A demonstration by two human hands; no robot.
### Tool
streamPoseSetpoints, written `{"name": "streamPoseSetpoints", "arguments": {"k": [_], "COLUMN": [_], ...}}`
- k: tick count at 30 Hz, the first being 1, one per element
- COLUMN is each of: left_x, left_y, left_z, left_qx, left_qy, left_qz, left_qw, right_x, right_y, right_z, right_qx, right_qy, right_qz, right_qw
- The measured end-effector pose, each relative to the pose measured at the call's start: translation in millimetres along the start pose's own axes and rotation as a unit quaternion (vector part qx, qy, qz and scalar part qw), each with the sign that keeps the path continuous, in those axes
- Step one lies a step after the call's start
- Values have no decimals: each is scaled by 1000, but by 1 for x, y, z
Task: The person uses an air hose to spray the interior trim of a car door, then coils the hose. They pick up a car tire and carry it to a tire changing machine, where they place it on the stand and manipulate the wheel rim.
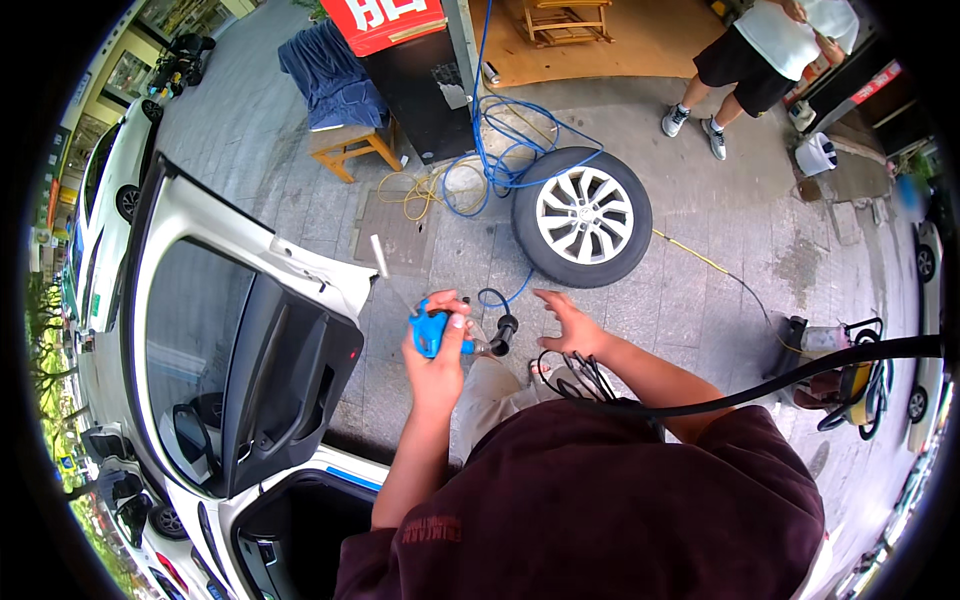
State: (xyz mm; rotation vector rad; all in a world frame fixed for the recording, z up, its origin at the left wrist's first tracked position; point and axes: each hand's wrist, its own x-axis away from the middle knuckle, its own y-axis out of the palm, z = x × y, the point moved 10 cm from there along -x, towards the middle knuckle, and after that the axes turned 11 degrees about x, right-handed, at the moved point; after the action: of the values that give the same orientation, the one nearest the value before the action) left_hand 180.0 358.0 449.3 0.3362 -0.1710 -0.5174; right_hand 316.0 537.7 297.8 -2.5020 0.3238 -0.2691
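My left hand (440, 350) is wrapped round a blue-handled air gun (428, 334). A metal neck and a black, rounded end (505, 333) stick out from it to the right, and a thin blue hose curls just beyond. To the right, my right hand (572, 322) is held apart from the gun, its fingers spread and nothing in them. Beyond both hands a wheel (585, 213) with a black tire and a silver multi-spoke rim lies flat on the paving.
A white car door (255, 330) stands open at my left. Blue hose (500, 150) is heaped behind the wheel, near a wooden stool (357, 148) with dark cloth. A person (765, 55) stands at the far right. A yellow-and-black machine (850, 385) is at the right.
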Motion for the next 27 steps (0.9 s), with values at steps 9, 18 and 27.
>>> {"name": "streamPoseSetpoints", "arguments": {"k": [9, 18, 27], "left_x": [-171, -380, -484], "left_y": [86, -33, -83], "left_z": [-55, -175, -284], "left_qx": [-162, -395, -543], "left_qy": [-39, -102, -200], "left_qz": [-233, -228, -179], "left_qw": [958, 884, 795], "right_x": [-167, -118, 20], "right_y": [-3, -140, -71], "right_z": [-42, 212, 382], "right_qx": [-290, -593, -488], "right_qy": [-36, 301, 528], "right_qz": [-54, 501, 550], "right_qw": [955, 554, 424]}}
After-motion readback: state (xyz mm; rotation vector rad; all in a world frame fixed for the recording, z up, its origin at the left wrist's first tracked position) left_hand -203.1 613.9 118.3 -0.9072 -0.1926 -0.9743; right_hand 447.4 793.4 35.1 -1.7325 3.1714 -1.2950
